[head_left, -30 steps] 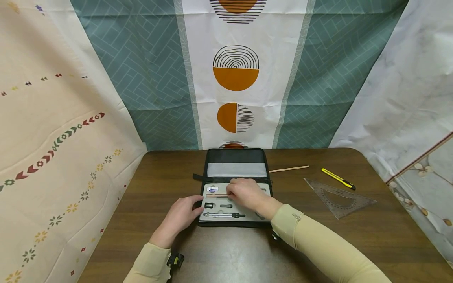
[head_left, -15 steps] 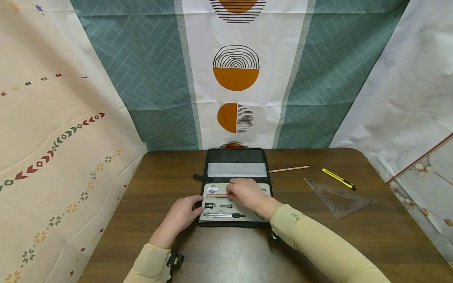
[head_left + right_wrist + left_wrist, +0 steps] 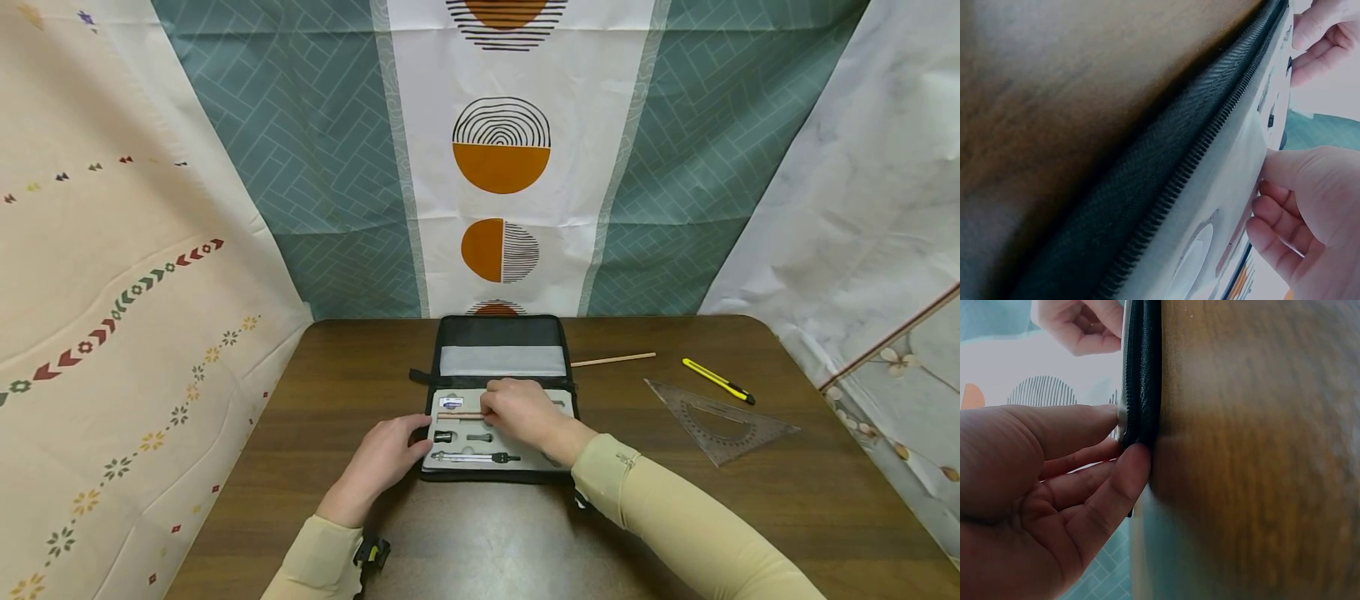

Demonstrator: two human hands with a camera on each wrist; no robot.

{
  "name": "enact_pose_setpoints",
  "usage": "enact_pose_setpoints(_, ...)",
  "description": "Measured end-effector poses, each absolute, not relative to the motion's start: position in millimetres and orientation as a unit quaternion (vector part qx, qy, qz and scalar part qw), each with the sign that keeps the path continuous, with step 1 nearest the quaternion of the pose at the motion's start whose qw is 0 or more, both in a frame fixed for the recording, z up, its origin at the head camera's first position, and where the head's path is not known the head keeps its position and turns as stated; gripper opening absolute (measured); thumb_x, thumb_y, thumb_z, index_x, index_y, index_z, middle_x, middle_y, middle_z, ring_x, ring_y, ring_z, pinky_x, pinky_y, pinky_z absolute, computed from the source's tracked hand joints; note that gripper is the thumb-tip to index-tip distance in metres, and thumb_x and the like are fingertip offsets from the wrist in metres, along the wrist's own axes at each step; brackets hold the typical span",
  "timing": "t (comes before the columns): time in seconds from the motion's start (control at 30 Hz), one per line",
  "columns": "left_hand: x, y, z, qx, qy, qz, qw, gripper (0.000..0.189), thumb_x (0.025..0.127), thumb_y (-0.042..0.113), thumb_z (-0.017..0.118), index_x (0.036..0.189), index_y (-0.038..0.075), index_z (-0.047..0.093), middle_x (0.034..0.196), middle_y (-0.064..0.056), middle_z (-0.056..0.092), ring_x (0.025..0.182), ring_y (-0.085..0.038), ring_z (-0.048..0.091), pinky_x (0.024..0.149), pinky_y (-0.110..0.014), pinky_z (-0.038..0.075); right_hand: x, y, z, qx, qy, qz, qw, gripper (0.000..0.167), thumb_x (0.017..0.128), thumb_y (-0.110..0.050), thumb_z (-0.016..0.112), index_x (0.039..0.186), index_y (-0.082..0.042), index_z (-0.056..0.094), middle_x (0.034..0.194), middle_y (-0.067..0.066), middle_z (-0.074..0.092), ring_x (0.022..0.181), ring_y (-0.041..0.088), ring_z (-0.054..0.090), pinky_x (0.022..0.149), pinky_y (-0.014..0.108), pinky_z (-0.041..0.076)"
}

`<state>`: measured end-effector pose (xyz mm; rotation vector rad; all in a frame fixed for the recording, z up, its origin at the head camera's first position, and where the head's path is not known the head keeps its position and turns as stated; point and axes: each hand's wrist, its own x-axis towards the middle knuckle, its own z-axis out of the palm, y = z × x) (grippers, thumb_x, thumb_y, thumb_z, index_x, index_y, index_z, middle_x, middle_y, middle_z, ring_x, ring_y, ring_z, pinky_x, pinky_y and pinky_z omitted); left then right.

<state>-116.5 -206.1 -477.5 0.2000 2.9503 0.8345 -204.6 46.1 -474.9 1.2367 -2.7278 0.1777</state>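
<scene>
A black zippered case (image 3: 498, 331) lies open on the table with a grey moulded inlay (image 3: 536, 457). My left hand (image 3: 382, 454) holds its left edge, thumb above and fingers against the zipper side. A wooden pencil (image 3: 460, 416) lies in a slot of the inlay. My right hand (image 3: 528, 412) has curled fingers on that pencil and covers its right part; in the right wrist view the fingertips (image 3: 1260, 231) meet the inlay. Also in the inlay are an eraser (image 3: 451, 402), a small black sharpener (image 3: 443, 437), a short grey tube (image 3: 478, 437) and a compass (image 3: 472, 457).
Behind the case's right side, another thin wooden stick (image 3: 615, 360) lies on the table (image 3: 337, 358). Further right are a yellow utility knife (image 3: 716, 381) and a clear set square (image 3: 716, 423). Patterned cloths (image 3: 345, 167) hang behind and at both sides.
</scene>
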Motion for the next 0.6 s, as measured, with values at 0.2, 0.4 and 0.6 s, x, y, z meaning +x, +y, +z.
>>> enact_pose_setpoints(0.2,-116.8,-205.8,-476.4,0.065,0.960,0.271,0.032,0.040,0.101,0.013,0.083,0.138,0.002,0.075,0.141,-0.020,0.073,0.131,-0.039,0.069,0.110,-0.059,0.054,-204.9,46.5,-475.7,0.411,-0.907,0.062,0.073,0.010,0.097,-0.019,0.088,0.092,-0.020,0.080,0.089,-0.007,0.068,0.082,0.013,0.066,0.075,0.035,0.060)
enact_pose_setpoints(0.4,-117.1,-205.7,-474.7,0.066,0.960,0.271,0.031,0.039,0.101,0.012,0.082,0.138,0.002,0.075,0.141,-0.020,0.072,0.131,-0.039,0.068,0.111,-0.059,0.054,-204.5,46.3,-476.0,0.407,-0.908,0.063,0.074,0.010,0.097,-0.019,0.088,0.092,-0.020,0.080,0.090,-0.006,0.068,0.084,0.014,0.068,0.076,0.036,0.061)
enact_pose_setpoints(0.6,-117.0,-205.5,-475.3,0.065,0.960,0.271,0.031,0.039,0.101,0.012,0.082,0.138,0.002,0.075,0.141,-0.019,0.072,0.131,-0.039,0.068,0.111,-0.059,0.054,-203.9,45.8,-476.5,0.403,-0.910,0.065,0.074,0.009,0.096,-0.019,0.089,0.093,-0.021,0.081,0.090,-0.007,0.069,0.083,0.013,0.066,0.076,0.035,0.060)
